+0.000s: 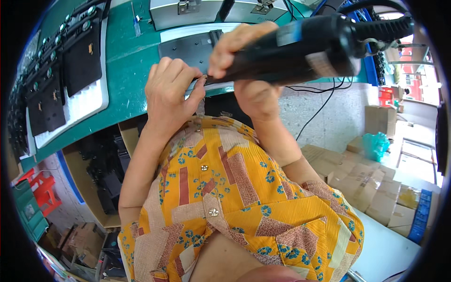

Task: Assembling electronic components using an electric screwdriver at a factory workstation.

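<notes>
My right hand is wrapped round a black electric screwdriver, held almost level with its narrow end pointing left. A thick black cord leaves its right end. At the screwdriver's tip, my left hand has thumb and forefinger pinched together. Whatever small thing sits in that pinch is too small and covered to name. Just beyond both hands a flat black plastic panel lies on a white sheet on the green bench; the fingers and tool hide part of it.
On the left of the green bench, several black panels with small metal parts lie on white foam. A thin screwdriver and metal cases are farther back. Below stands a carton of black parts. Cardboard lies at the right.
</notes>
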A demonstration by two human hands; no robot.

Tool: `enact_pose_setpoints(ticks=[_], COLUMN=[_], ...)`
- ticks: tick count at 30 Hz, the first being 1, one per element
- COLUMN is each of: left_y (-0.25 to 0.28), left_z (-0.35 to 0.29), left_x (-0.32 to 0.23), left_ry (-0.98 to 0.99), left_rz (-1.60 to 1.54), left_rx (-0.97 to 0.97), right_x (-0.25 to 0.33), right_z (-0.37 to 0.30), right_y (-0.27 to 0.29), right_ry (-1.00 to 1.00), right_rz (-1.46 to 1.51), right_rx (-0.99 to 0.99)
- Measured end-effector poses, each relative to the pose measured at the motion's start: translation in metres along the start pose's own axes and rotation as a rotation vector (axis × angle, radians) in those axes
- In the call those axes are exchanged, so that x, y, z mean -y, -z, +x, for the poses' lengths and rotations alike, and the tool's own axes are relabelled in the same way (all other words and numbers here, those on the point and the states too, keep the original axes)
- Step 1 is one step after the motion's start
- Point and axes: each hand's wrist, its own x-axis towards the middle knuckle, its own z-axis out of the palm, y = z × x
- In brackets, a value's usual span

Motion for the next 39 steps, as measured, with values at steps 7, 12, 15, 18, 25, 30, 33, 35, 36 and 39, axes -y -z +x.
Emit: enact_pose_setpoints(ticks=[7,12,15,18,25,30,33,35,36,39], left_y=[0.010,0.013,0.014,0.015,0.019,0.026,0.025,0.022,0.019,0.015], left_z=[-0.004,0.003,0.012,0.014,0.015,0.010,0.007,0.013,0.013,0.010], left_x=[-0.007,-0.015,-0.021,-0.030,-0.036,-0.033,-0.026,-0.032,-0.035,-0.046], left_ry=[0.114,0.164,0.197,0.199,0.166,0.118,0.064,0.056,0.028,0.003], left_rz=[-0.082,-0.061,-0.011,0.045,0.071,0.015,-0.017,-0.084,-0.123,-0.152], left_rx=[-0.015,-0.117,-0.106,-0.090,-0.069,-0.095,-0.111,-0.109,-0.121,-0.119], right_x=[0.055,0.063,0.052,0.041,0.031,0.049,0.068,0.067,0.063,0.062], right_z=[-0.030,-0.004,0.015,0.025,0.026,0.021,0.023,0.020,0.019,0.015], right_y=[0.091,0.146,0.153,0.157,0.169,0.143,0.121,0.103,0.101,0.102], right_ry=[0.197,0.310,0.302,0.317,0.305,0.283,0.179,0.084,0.063,0.012], right_rz=[0.114,0.050,0.056,0.029,-0.047,0.096,0.230,0.304,0.328,0.374], right_rx=[-0.188,-0.355,-0.407,-0.372,-0.327,-0.268,-0.209,-0.221,-0.203,-0.144])
